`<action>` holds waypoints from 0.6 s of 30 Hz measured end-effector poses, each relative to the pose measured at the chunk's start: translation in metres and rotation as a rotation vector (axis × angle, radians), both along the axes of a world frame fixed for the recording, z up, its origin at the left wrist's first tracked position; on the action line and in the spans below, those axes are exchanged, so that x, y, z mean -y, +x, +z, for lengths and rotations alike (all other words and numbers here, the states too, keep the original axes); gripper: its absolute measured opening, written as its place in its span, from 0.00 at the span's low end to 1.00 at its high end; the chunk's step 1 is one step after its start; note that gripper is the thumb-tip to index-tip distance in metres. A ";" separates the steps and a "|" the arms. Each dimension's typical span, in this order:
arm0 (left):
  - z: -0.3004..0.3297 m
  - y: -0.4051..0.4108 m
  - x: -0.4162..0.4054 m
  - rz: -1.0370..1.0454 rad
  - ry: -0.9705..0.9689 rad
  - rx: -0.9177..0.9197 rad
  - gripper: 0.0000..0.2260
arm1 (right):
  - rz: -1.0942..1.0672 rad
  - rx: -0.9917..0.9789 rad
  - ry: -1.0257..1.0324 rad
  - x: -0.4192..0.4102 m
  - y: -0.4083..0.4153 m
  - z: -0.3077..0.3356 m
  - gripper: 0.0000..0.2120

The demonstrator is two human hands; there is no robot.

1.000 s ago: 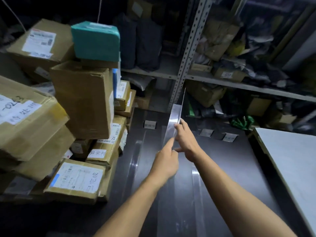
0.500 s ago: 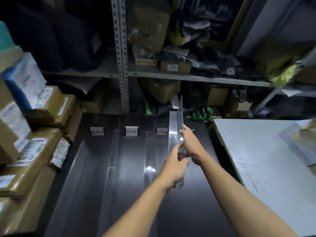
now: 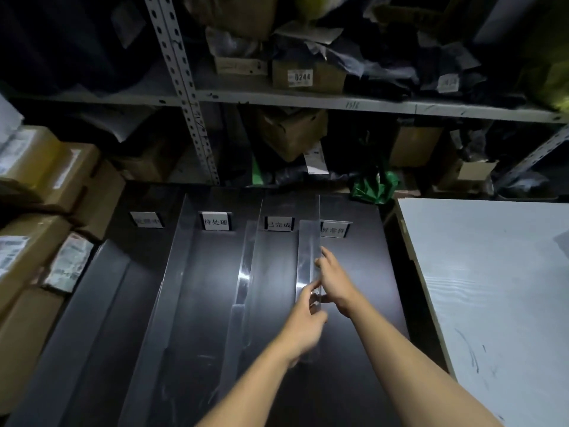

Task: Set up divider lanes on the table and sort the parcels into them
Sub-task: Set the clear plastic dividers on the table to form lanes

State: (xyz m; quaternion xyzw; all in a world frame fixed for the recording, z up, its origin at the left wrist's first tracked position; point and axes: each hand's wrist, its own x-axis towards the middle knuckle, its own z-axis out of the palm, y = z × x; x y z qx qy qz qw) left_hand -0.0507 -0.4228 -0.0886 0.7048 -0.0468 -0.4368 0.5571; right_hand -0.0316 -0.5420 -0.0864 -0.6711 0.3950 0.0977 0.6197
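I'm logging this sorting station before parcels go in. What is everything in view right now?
Table: one, dark, centre.
Clear dividers: three visible, standing lengthwise on the table; both hands are on the rightmost divider.
Lane labels: four, white, along the table's far edge.
Parcels: several, brown cardboard, stacked left.
Shelving: grey metal, behind, holding boxes and bags.
White board: one, right.
Left hand: pinches the rightmost divider.
Right hand: touches it.
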 end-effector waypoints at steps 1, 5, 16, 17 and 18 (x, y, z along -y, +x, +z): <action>-0.006 0.001 0.003 0.000 0.005 -0.002 0.30 | 0.001 -0.008 0.005 0.002 0.001 -0.004 0.25; -0.028 0.003 0.013 -0.007 0.014 -0.007 0.30 | -0.010 -0.037 0.028 0.014 0.003 -0.019 0.27; -0.044 -0.002 0.022 -0.040 0.030 -0.038 0.29 | 0.055 -0.085 -0.006 0.024 0.002 -0.027 0.26; -0.045 -0.002 0.022 -0.041 0.035 -0.036 0.30 | 0.062 -0.089 -0.004 0.024 0.001 -0.027 0.26; -0.045 -0.003 0.021 -0.040 0.041 -0.034 0.30 | 0.069 -0.096 -0.004 0.024 0.001 -0.027 0.26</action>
